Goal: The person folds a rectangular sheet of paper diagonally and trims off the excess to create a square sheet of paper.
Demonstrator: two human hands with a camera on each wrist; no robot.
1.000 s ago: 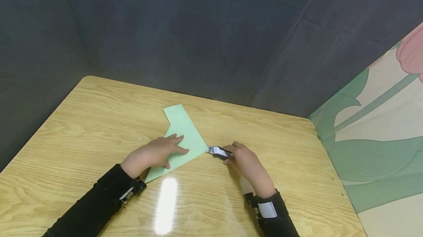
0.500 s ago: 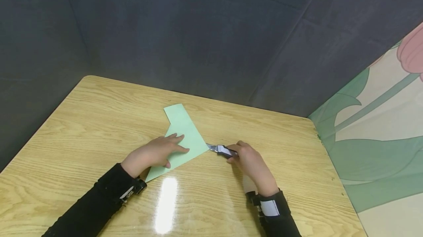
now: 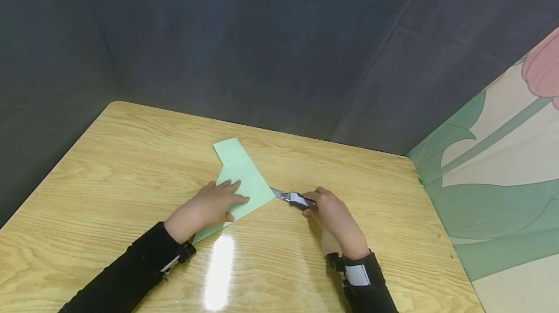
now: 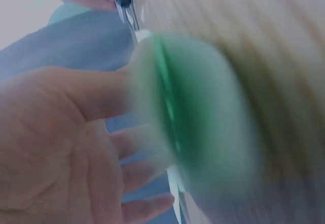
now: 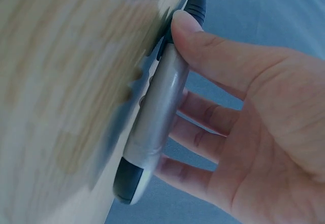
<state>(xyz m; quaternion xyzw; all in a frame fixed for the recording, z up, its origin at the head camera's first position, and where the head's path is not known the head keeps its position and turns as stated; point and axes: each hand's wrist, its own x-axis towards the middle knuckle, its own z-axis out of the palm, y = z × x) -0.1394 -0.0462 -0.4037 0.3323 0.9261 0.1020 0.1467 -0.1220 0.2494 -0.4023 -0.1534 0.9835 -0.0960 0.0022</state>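
Observation:
A folded sheet of light green paper [image 3: 249,182] lies on the wooden table, its pointed corner facing right. My left hand [image 3: 209,206] rests on the paper with fingers spread. In the left wrist view the paper [image 4: 203,112] bulges near the thumb side of that hand, too blurred for detail. My right hand [image 3: 329,213] grips a utility knife [image 3: 300,200], blade out and pointing left. The blade meets the paper's right corner; whether its tip is inside the fold cannot be told. In the right wrist view, thumb and fingers hold the grey knife handle [image 5: 157,107].
The wooden table [image 3: 153,148] ends at a dark cloth [image 3: 240,51] hanging behind it. A cloth with a flower print [image 3: 502,191] is on the right. Light glares off the tabletop near the front.
The knife has shifted slightly right with my right hand, and more of its blade shows. My left hand and the paper have moved slightly; the hand sits a little lower.

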